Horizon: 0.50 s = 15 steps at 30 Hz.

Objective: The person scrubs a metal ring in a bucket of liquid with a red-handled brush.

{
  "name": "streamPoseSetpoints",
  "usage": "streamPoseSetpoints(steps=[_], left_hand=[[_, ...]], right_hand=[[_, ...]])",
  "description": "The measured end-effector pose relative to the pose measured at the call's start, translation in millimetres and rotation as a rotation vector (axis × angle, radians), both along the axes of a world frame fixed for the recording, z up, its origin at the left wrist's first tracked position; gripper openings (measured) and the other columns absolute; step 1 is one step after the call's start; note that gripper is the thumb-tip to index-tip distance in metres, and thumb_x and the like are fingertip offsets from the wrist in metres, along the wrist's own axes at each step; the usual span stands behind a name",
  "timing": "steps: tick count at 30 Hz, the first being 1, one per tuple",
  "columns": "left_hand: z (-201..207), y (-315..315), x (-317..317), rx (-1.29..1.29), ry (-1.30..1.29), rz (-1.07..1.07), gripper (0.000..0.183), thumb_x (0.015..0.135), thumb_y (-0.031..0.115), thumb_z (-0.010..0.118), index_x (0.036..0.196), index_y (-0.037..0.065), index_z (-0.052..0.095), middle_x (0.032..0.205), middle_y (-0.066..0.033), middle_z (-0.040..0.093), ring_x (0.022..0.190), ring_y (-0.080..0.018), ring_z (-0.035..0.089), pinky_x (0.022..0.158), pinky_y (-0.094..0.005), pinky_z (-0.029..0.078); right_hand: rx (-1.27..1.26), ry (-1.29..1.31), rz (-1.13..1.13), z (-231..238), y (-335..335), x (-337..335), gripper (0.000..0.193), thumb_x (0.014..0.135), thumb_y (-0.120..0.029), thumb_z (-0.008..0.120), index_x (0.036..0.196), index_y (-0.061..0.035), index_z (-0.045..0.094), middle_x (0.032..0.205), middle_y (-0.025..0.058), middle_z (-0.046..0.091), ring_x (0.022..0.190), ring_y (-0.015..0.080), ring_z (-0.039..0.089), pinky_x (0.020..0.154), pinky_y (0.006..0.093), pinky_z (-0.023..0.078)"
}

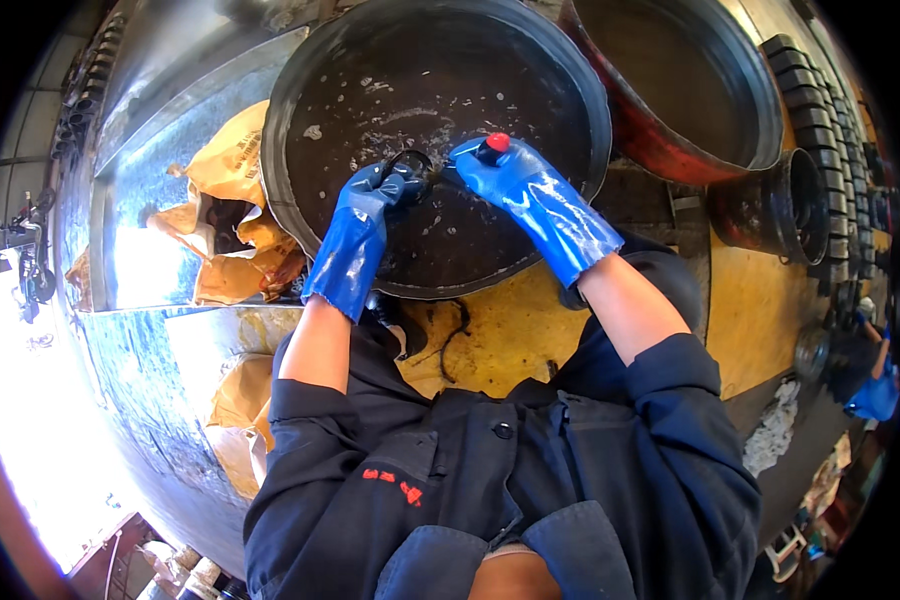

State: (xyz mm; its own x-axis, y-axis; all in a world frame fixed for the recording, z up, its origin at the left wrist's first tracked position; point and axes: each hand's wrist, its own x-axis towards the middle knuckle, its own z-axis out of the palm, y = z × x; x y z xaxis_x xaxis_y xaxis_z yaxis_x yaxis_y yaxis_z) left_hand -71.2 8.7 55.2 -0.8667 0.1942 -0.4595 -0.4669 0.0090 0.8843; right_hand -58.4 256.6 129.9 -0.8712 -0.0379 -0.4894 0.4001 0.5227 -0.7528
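Note:
Both hands wear long blue rubber gloves and work over a wide round tub (598, 110) of dark, murky liquid with pale froth on it. My left hand (363, 205) is closed on a dark ring-shaped part (407, 156), whose curved edge rises above the fingers. To its right, my right hand (520, 182) is closed round a tool with a red-ended handle (497, 143). The tool's other end points left at the ring; its kind is too small and dark to make out. The two hands are close together, just above the liquid.
A torn brown paper sack (232, 160) lies on the metal surface left of the tub. Another large tub (685, 165), red outside, stands at the right, with a dark bucket (770, 205) beside it. Dark parts (810, 110) are stacked farther right. Another person's blue-gloved hand (875, 395) shows at the right rim.

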Motion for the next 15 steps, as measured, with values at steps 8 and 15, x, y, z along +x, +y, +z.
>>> streamPoseSetpoints(steps=[8,15], left_hand=[[3,11,-4,0.034,0.032,0.038,0.024,0.103,0.016,0.068,0.124,0.004,0.07,0.109,-0.0065,0.077,0.098,-0.0185,0.074,0.085,-0.0327,0.06],[-1,1,-2,-0.048,0.066,0.088,0.025,0.105,0.017,0.066,0.127,0.004,0.069,0.112,-0.0073,0.077,0.101,-0.0196,0.074,0.089,-0.0356,0.06]], right_hand=[[-0.232,0.324,-0.215,-25,-2,3,0.028,0.097,-0.029,0.065,0.106,-0.0045,0.076,0.09,0.0097,0.076,0.079,0.0156,0.069,0.077,0.0336,0.056],[-0.446,-0.047,-0.301,-17,-2,21,0.031,0.093,-0.032,0.066,0.097,-0.0036,0.077,0.086,0.0079,0.076,0.078,0.0168,0.069,0.074,0.0324,0.051]])
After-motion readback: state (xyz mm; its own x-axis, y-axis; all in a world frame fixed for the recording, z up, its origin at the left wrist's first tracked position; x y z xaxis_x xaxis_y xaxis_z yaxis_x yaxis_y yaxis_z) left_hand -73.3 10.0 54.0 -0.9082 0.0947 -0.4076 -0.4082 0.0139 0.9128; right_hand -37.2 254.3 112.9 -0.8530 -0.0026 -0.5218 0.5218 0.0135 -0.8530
